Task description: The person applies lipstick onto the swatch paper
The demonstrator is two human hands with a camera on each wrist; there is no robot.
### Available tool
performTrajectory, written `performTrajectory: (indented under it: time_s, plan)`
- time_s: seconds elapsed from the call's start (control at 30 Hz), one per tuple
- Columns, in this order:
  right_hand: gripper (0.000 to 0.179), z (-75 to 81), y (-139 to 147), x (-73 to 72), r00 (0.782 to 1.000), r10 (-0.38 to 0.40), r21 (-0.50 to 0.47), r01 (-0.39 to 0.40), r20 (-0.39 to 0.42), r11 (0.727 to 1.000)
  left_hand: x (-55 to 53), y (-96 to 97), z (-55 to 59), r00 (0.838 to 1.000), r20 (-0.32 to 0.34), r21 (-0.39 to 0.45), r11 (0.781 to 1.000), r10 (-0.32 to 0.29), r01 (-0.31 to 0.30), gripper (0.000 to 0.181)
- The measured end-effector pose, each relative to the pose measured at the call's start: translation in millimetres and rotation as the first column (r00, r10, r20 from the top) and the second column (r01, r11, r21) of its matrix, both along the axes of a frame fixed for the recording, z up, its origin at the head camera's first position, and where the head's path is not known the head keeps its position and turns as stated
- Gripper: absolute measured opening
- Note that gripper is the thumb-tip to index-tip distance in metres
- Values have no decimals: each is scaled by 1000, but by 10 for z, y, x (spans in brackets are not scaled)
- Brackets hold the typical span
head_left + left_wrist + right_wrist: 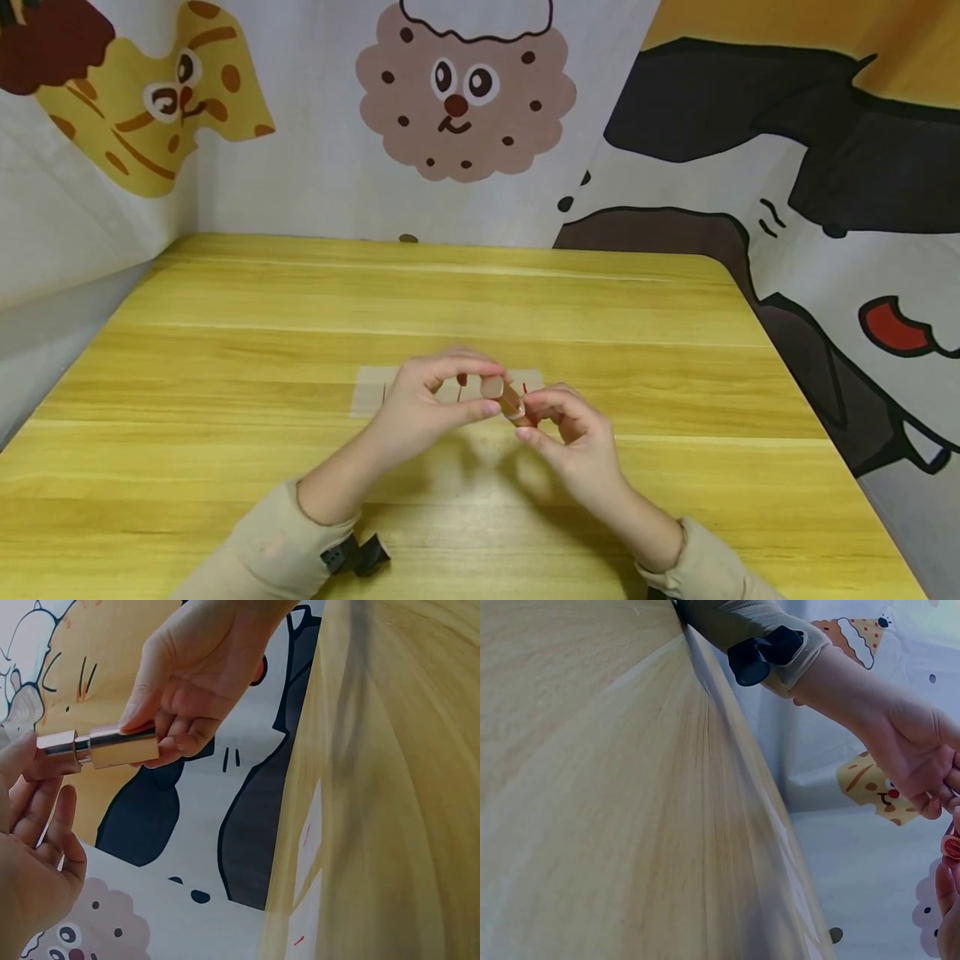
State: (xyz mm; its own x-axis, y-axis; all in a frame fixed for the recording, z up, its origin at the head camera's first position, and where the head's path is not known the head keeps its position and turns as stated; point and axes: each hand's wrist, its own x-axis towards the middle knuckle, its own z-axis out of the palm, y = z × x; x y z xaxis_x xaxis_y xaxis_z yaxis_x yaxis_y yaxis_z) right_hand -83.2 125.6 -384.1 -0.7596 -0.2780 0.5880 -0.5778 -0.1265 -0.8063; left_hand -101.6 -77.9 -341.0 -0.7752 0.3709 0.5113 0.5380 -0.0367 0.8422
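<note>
A shiny copper-coloured lipstick tube (504, 398) is held in the air over the table, in front of my chest. My left hand (420, 404) pinches one end between thumb and fingers. My right hand (581, 442) pinches the other end. In the left wrist view the tube (124, 747) shows two thick parts, with a narrower shiny collar bare between them. A red round label (951, 847) on the tube's end face shows at the right edge of the right wrist view. Most of my right hand is outside that view.
Behind the hands, pale paper (367, 392) with thin dark and red marks lies on the wooden table (465, 308). My hands cover part of it. A black wrist camera (356, 556) sits at my left cuff. A cartoon-printed curtain (300, 183) hangs behind the table.
</note>
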Motion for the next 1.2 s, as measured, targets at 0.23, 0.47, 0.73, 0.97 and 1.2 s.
performTrajectory:
  time_s: [0.23,0.47,0.73,0.97,1.2]
  plan:
    - [39,10,-11,-3,1000,-6,-13,6,-22,1000,0,34,-45,1000,7,-51,999,2,-1,26]
    - [38,4,-17,-6,1000,-10,-11,10,-16,1000,1,39,-63,1000,3,-43,999,9,-8,26]
    - [38,6,-9,4,1000,-19,-3,19,-7,1000,-5,45,-65,1000,11,-35,999,1,-1,26]
    - [38,12,-7,5,1000,-21,-1,21,-4,1000,-5,46,-74,1000,6,-45,999,14,-14,26]
    - [39,5,3,-4,1000,-20,-3,20,1,1000,20,56,-39,999,24,-56,998,38,-36,24]
